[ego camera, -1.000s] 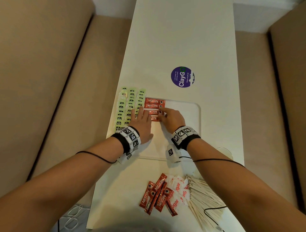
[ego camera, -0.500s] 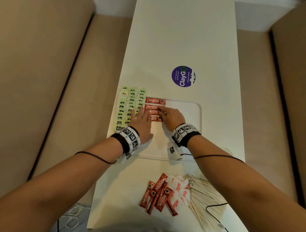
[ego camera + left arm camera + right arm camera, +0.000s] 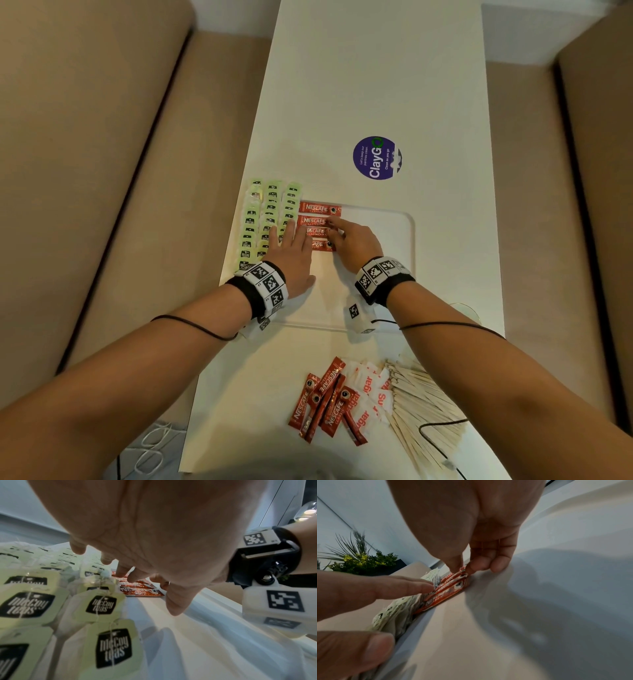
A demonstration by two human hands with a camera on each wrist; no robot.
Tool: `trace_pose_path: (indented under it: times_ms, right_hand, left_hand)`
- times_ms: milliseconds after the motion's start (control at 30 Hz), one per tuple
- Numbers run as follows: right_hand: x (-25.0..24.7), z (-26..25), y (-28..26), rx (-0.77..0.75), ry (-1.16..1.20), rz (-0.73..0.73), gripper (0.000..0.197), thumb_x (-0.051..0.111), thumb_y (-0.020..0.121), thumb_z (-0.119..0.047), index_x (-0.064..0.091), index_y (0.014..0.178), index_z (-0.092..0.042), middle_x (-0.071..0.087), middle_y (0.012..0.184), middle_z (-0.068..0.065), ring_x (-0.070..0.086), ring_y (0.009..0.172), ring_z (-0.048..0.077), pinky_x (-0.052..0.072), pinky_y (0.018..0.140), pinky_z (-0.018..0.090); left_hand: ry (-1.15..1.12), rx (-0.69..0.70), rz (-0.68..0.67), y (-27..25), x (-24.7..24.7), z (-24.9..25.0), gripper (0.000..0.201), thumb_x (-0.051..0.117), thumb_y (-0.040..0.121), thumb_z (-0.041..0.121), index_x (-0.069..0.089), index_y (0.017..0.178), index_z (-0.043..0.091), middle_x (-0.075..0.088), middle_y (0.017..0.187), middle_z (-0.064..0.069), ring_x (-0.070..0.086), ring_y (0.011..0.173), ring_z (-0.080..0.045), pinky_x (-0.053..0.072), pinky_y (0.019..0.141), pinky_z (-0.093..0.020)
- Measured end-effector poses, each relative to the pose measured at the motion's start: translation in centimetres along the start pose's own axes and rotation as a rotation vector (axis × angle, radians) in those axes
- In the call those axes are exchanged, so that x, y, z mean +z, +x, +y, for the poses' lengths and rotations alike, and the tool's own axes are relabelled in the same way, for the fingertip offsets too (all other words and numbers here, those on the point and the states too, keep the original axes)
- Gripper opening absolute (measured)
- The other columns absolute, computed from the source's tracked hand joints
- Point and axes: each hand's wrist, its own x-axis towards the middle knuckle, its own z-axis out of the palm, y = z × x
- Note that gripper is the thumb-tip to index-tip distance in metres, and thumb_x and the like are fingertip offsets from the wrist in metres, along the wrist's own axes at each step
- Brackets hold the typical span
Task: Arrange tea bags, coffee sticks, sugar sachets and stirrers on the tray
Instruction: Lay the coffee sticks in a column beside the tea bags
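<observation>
**Inspector:** Coffee sticks (image 3: 319, 226) lie in a column on the tray (image 3: 409, 240), near its far-left corner, just beside the tea bags (image 3: 270, 216). The right hand (image 3: 354, 241) has curled fingertips on the sticks' right ends; whether it pinches one I cannot tell.

**Assistant:** And the left hand (image 3: 291, 255)?

**Inspector:** Flat, fingers straight, holding nothing, spanning tea bags and stick ends. Advice: brace left, nudge each stick square and evenly gapped, press lightly. Loose sticks, sugar sachets (image 3: 371, 394) and stirrers (image 3: 419, 411) wait off the tray at the table's near edge.

Glossy red foil coffee sticks (image 3: 319, 209), matt paper tea bags (image 3: 270, 212), smooth white tray (image 3: 394, 240)
</observation>
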Motion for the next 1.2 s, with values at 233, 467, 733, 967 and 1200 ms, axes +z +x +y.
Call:
trace_pose_path:
  times_ms: [233,467,733,967,1200]
  right_hand:
    - [-0.9,0.3,-2.1,0.0,0.046,0.031,0.038,0.053,0.102,-0.039,0.06,0.138,-0.028,0.074,0.091,-0.002,0.068,0.083,0.014,0.055,0.083,0.033]
    - [-2.7,0.3,-8.6,-0.088,0.058,-0.085,0.038,0.06,0.099,-0.04,0.061,0.135,-0.027,0.069,0.09,-0.01,0.061,0.072,0.001,0.052,0.082,0.025]
    - [-1.3,1.6,-15.9,-0.249,-0.188,-0.306,0.048,0.068,0.094,-0.04,0.056,0.139,-0.03,0.061,0.113,-0.008,0.062,0.093,0.012,0.054,0.089,0.036]
    - [1.2,3.1,-20.0,-0.364,-0.454,-0.484,0.059,0.075,0.085,-0.04,0.056,0.14,-0.03,0.046,0.146,-0.001,0.041,0.132,0.021,0.041,0.107,0.039]
    - [2.9,3.6,-21.9,-0.44,-0.68,-0.458,0.06,0.076,0.081,-0.046,0.057,0.137,-0.034,0.039,0.149,0.005,0.031,0.138,0.029,0.031,0.114,0.046]
  left_hand:
    - [-0.093,0.009,0.1,-2.4,-0.7,-0.5,0.082,0.046,0.097,0.053,0.011,0.156,0.009,0.001,0.166,-0.014,-0.006,0.152,-0.038,0.004,0.121,-0.061]
    - [-0.159,0.106,0.206,-6.9,0.1,-0.8,0.06,0.046,0.097,0.047,0.034,0.149,0.019,0.031,0.154,-0.007,0.025,0.142,-0.029,0.022,0.115,-0.049]
    - [-0.333,0.216,0.048,-11.6,3.4,1.9,0.053,0.049,0.099,0.04,0.037,0.147,0.02,0.05,0.133,-0.003,0.057,0.111,-0.023,0.049,0.09,-0.039]
    - [-0.342,0.226,-0.11,-13.7,7.5,4.5,0.051,0.059,0.094,0.046,0.046,0.136,0.021,0.061,0.122,-0.002,0.061,0.102,-0.022,0.049,0.086,-0.035]
    - [-0.372,0.18,-0.128,-14.2,10.0,6.9,0.051,0.07,0.085,0.05,0.051,0.122,0.022,0.061,0.107,0.0,0.059,0.091,-0.02,0.052,0.081,-0.037]
